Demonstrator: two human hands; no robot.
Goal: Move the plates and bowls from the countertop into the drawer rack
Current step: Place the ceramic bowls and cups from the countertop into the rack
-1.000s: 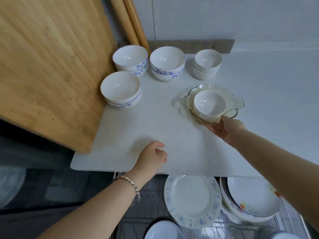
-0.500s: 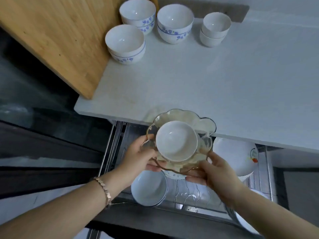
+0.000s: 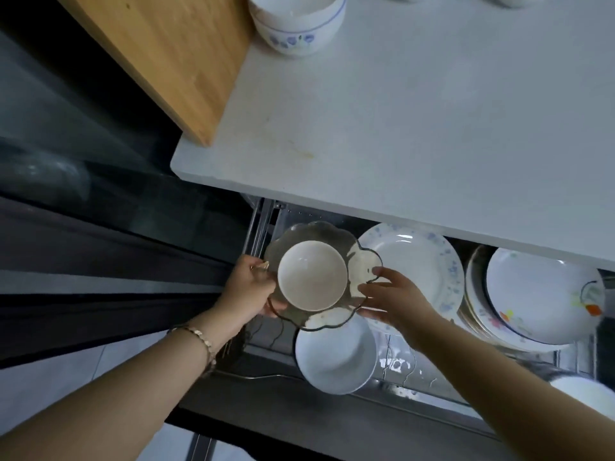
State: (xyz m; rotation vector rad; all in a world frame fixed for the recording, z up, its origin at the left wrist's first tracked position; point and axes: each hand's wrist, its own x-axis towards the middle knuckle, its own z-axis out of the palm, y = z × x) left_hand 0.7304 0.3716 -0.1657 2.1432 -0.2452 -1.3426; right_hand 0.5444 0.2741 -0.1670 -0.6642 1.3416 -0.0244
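A scalloped glass dish [image 3: 361, 261] with a small white bowl [image 3: 311, 276] sitting in it hangs over the left end of the open drawer rack [image 3: 399, 364]. My left hand [image 3: 248, 287] grips the dish's left rim. My right hand [image 3: 394, 296] holds its right rim, thumb on top and fingers underneath. In the rack lie a blue-flowered plate [image 3: 419, 261], a white bowl [image 3: 334, 357] and a stack of plates [image 3: 539, 301]. A blue-flowered bowl [image 3: 296, 24] stands on the white countertop [image 3: 416, 121].
A wooden cutting board [image 3: 173, 51] leans at the countertop's left edge. More bowls are cut off at the top edge. A dark glass surface [image 3: 83, 181] lies left of the drawer. Another white dish [image 3: 585, 394] shows at the lower right.
Both hands carried the glass dish with the bowl from the countertop down over the drawer's left end. The view tilted further down, so most countertop bowls left the frame.
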